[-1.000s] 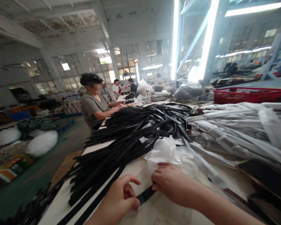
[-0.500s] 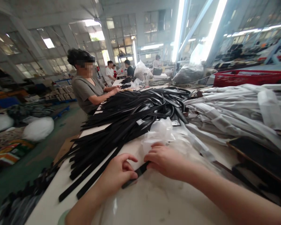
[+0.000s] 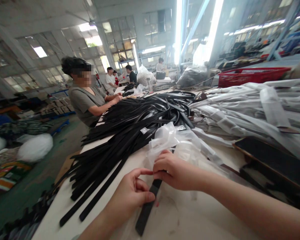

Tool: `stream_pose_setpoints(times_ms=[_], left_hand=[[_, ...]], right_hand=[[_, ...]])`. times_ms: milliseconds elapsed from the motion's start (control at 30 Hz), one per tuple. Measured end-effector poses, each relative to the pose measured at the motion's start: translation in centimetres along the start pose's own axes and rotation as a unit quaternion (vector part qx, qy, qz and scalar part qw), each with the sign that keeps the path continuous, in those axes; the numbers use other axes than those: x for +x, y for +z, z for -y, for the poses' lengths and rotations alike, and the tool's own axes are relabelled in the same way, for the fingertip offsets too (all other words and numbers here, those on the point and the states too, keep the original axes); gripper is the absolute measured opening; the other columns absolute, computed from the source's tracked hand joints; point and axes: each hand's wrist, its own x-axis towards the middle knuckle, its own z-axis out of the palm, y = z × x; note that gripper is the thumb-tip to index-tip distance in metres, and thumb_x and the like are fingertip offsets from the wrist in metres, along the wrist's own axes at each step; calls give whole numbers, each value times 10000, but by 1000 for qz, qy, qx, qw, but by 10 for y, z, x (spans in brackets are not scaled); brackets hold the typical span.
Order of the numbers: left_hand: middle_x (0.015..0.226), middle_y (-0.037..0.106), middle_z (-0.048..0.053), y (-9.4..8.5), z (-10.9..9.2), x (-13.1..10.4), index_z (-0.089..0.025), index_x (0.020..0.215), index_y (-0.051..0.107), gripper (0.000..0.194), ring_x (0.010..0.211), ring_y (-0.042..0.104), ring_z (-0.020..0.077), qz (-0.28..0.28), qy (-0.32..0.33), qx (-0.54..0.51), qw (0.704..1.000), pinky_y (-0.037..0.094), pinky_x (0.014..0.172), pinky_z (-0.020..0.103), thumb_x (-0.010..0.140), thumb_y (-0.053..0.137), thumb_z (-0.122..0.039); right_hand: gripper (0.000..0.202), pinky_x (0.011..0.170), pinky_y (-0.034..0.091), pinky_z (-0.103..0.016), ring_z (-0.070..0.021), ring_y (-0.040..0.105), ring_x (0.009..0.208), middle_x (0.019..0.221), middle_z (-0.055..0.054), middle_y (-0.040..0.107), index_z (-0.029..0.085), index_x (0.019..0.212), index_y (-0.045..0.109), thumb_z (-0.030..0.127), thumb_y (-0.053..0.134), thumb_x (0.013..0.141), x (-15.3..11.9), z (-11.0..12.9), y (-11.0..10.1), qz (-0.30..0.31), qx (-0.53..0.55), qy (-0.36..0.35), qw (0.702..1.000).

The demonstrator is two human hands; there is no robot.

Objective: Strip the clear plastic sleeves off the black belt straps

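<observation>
A black strap [image 3: 146,213] lies slantwise over the pale table, its end toward me, with clear plastic around it. My left hand [image 3: 136,190] pinches the strap between thumb and fingers. Just beyond, my right hand [image 3: 168,168] is closed over the same strap, its fingertips curled down. The two hands nearly touch. Crumpled clear plastic sleeves [image 3: 165,136] lie behind my right hand. A large pile of black straps [image 3: 130,128] spreads across the table to the left and ahead.
White-wrapped straps [image 3: 227,110] are heaped on the right, with a red basket [image 3: 250,77] behind. A dark board-like object [image 3: 270,163] lies at the right. A person in a grey shirt [image 3: 83,100] stands at the table's left side.
More of the black strap now shows below my left hand, its end nearer to me. My hands have come closer together. The whole view has shifted slightly.
</observation>
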Motion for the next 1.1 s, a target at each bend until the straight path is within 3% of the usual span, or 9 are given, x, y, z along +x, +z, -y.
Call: stream_pose_setpoints(times_ms=[100, 233, 367, 600, 733, 867, 1100], left_hand=[[544, 616, -50, -1, 4, 2, -132, 1148, 484, 714, 517, 611, 146, -25, 10, -11, 1000, 333, 471, 196, 523, 821, -194], [564, 609, -48, -8, 1, 0, -130, 1182, 469, 741, 559, 657, 194, -33, 10, -11, 999, 363, 503, 220, 549, 831, -262], [543, 604, -51, -10, 0, -1, -129, 1167, 477, 719, 557, 658, 199, -58, 18, 10, 998, 364, 510, 225, 557, 829, -276], [528, 626, -56, -4, 8, 8, -126, 1105, 526, 675, 515, 576, 132, -82, 26, 7, 996, 390, 532, 224, 489, 797, -167], [543, 658, -35, -7, 3, 5, -120, 1086, 522, 609, 526, 603, 145, -86, 29, 20, 996, 374, 532, 228, 530, 765, -171], [556, 673, -24, -11, 1, 4, -120, 1075, 532, 574, 534, 612, 152, -102, 28, 38, 994, 379, 546, 239, 548, 757, -167], [599, 655, -31, -7, 4, 2, -119, 1090, 553, 590, 551, 572, 125, -79, 15, 10, 997, 384, 547, 228, 538, 759, -116]], right_hand=[[198, 787, 342, -278, -132, 570, 721, 715, -6, 642, 163, 775, 647, 158, 511, 919, -1, 4, 2, 25, 15, -14, 999], [221, 860, 304, -335, -150, 567, 733, 718, -7, 646, 172, 731, 630, 282, 566, 912, -3, -8, -8, 36, -78, 26, 996], [195, 873, 294, -332, -156, 563, 775, 739, -11, 644, 167, 716, 612, 228, 568, 896, -2, -17, -21, 34, -121, 56, 991], [184, 869, 299, -323, -151, 544, 772, 735, -7, 627, 172, 729, 612, 234, 566, 896, -2, 8, 8, 45, -59, 20, 997], [203, 940, 262, -374, -164, 546, 787, 739, -3, 620, 177, 732, 580, 244, 528, 917, -4, -7, 0, 37, -100, 45, 993], [188, 887, 300, -346, -160, 548, 777, 748, -11, 615, 174, 741, 559, 166, 484, 913, -2, -20, -13, 36, -123, 70, 989], [145, 815, 310, -314, -156, 534, 787, 732, -1, 599, 177, 727, 546, 115, 516, 855, -1, 0, 6, 47, -86, 30, 995]])
